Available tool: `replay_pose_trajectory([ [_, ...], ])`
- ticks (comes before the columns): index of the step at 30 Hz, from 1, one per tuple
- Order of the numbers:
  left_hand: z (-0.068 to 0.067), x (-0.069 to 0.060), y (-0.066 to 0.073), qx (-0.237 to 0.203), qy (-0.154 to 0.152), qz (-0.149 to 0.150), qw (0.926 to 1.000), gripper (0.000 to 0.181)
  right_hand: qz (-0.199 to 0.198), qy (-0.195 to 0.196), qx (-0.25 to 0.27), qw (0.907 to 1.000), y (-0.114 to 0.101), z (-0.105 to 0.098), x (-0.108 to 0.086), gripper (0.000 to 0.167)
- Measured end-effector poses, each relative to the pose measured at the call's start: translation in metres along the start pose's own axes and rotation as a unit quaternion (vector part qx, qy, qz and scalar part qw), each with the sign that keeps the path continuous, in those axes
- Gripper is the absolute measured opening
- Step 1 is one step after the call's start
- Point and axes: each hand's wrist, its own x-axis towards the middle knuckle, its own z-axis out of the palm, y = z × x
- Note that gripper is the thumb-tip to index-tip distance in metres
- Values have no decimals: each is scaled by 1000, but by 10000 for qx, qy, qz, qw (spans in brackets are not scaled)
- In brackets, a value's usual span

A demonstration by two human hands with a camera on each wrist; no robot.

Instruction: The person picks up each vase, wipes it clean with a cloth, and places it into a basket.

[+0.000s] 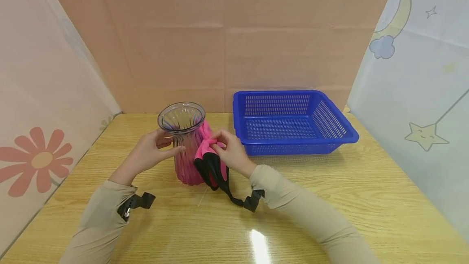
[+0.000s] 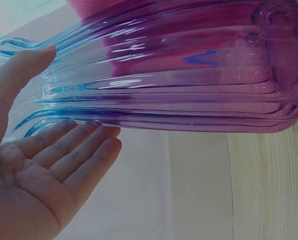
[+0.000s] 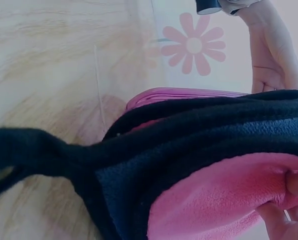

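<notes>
A tall ribbed glass vase (image 1: 183, 150), clear at the rim and pink-purple toward its base, stands on the table. My left hand (image 1: 148, 152) is at its neck, thumb across the near side. In the left wrist view the fingers (image 2: 81, 162) look fairly straight along the glass (image 2: 164, 75). Thumb and fingertips of my right hand (image 1: 234, 152) pinch a pink fabric piece with black edging and a black strap (image 1: 214, 170). This fabric (image 3: 204, 200) hangs against the vase's right side and partly covers it.
A blue perforated plastic basket (image 1: 289, 144) stands at the back right of the wooden table (image 1: 205, 235). A thin pale strand (image 1: 202, 196) lies in front of the vase. Printed cloth walls (image 1: 220, 44) enclose the back and sides.
</notes>
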Motion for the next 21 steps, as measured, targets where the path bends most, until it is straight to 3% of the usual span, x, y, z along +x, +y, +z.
replay_pose_trajectory([
  [21, 1, 0, 0, 49, -9, -77, 10000, 69, 10, 149, -99, 9998, 4, 2, -6, 10],
])
